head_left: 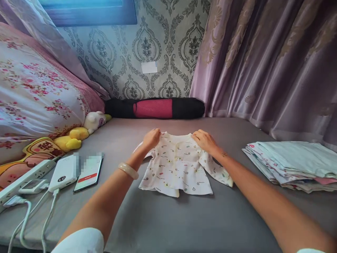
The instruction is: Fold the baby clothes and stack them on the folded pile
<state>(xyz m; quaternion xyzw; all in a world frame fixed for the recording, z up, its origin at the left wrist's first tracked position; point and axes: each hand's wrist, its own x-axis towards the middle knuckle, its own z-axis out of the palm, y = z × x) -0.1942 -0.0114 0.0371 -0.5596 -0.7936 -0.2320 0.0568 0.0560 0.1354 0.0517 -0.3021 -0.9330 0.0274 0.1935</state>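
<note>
A small white baby shirt (175,168) with a scattered print lies spread on the grey bed sheet (163,221), its collar facing away from me. My left hand (152,138) is closed on its left shoulder, beside the neckline. At the other shoulder, my right hand (205,141) pinches the fabric next to the collar. The right sleeve stretches out flat below my wrist. Most of the left sleeve is hidden behind my left hand and forearm. The hem hangs loose toward me, with a slight gap at the front opening.
On the right sits a stack of folded clothes (295,165). To the left are a phone (89,174), a white power bank (63,172), a power strip (28,179) with cables, and plush toys (70,138). A black and pink rolled bag (154,108) lies along the wall.
</note>
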